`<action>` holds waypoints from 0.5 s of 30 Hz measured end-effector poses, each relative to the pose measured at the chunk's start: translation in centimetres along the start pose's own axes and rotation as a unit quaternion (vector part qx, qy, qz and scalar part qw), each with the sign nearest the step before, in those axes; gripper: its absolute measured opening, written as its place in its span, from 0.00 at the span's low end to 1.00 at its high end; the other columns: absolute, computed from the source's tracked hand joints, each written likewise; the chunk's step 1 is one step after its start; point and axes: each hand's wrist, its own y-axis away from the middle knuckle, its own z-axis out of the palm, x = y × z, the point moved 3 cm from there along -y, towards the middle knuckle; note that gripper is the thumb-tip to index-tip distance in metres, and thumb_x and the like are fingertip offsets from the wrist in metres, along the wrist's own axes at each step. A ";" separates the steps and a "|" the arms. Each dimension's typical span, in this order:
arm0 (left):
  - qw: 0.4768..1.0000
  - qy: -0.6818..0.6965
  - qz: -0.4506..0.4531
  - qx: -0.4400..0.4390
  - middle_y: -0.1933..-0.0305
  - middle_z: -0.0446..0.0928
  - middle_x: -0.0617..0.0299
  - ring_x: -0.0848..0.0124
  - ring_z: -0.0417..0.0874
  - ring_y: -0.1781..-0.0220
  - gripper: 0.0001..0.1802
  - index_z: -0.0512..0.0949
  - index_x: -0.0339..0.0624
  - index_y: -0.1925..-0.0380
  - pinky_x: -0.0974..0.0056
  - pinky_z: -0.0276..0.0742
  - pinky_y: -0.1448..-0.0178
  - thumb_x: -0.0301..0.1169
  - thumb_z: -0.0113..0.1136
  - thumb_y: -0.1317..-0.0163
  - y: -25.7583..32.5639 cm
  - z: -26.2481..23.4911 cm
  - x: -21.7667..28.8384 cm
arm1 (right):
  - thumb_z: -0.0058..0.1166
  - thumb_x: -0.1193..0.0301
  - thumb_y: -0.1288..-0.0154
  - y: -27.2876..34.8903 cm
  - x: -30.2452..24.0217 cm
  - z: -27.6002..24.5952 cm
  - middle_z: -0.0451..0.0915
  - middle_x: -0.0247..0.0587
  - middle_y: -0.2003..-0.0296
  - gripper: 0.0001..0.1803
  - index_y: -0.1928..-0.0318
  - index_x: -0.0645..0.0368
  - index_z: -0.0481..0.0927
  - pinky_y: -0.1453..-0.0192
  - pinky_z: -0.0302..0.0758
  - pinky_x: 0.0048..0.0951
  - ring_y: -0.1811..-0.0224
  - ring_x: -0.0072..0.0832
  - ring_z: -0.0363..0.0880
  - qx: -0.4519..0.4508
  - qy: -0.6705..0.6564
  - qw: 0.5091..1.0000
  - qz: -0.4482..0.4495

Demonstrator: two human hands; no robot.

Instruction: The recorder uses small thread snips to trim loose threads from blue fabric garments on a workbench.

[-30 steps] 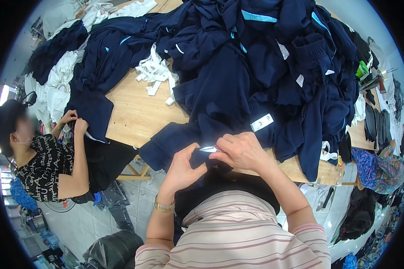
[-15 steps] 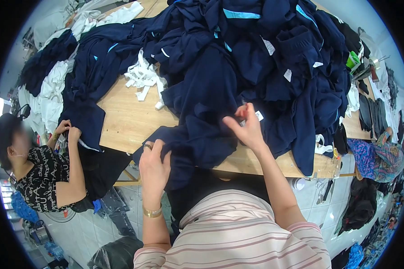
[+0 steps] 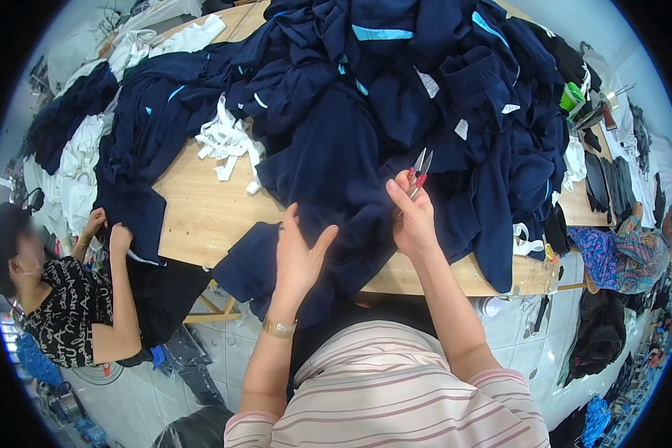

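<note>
The garments (image 3: pixel 325 142) are navy, the snips (image 3: pixel 421 178) red and silver.

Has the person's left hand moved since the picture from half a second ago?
Yes: judged against the white strips, the left hand has shifted rightward and farther forward.

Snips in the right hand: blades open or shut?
Open, slightly: the snips in the right hand show two blade tips apart, a gap between them.
</note>
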 end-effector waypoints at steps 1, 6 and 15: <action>0.999 -0.031 0.014 0.000 0.47 0.71 0.39 0.49 0.75 0.47 0.42 0.61 0.33 0.40 0.56 0.71 0.44 0.45 0.68 0.47 -0.5 1.0 -0.1 | 0.57 0.73 0.36 0.3 -0.5 0.0 0.63 0.20 0.77 0.12 0.70 0.49 0.65 0.69 0.55 0.16 0.74 0.10 0.58 0.018 -0.005 1.000 0.004; 0.983 0.167 -0.029 -0.068 0.75 0.65 0.72 0.83 0.66 0.74 0.15 0.79 0.37 0.58 0.78 0.65 0.68 0.17 0.60 0.47 -2.2 1.8 -2.5 | 0.57 0.74 0.36 1.0 -2.6 -1.4 0.63 0.20 0.75 0.12 0.70 0.48 0.66 0.67 0.53 0.16 0.73 0.11 0.58 0.071 -0.043 0.996 -0.023; 0.963 -0.125 0.053 0.232 0.63 0.72 0.55 0.59 0.70 0.56 0.13 0.74 0.38 0.63 0.58 0.66 0.49 0.17 0.53 0.51 1.4 -4.8 -2.6 | 0.52 0.76 0.33 2.4 -3.1 -6.7 0.69 0.23 0.74 0.12 0.68 0.49 0.62 0.63 0.70 0.19 0.72 0.13 0.68 0.063 -0.087 0.993 -0.048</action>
